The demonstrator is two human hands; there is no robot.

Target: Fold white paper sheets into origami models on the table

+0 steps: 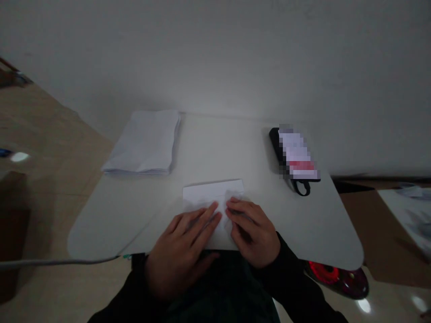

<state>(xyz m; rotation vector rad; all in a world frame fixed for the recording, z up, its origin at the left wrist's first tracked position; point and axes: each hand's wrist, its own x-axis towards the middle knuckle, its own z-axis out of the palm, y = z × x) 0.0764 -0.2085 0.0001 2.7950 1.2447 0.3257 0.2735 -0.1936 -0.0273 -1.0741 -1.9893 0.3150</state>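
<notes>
From where I stand, the person sits close against a white table (215, 152), both hands over a folded sheet of white paper (212, 190) at the near edge, around the middle. The left hand (185, 251) is loose and flat, its fingers stretched out to rest on the paper, the thumb apart and nearer the body. The right hand (254, 231) is more curled, fingertips touching the paper's right part; I can't tell whether it pinches a fold there. The two sets of fingertips point at each other with a narrow gap between.

Far left on the tabletop lies a stack of white paper (148, 141), well apart from the hands. Far right, a phone (301, 154) with a lit, blurred screen lies tilted on a black object, a looped black strap (303, 188) at its near end. A grey cable (67, 261) runs in from the left to the table's near edge.
</notes>
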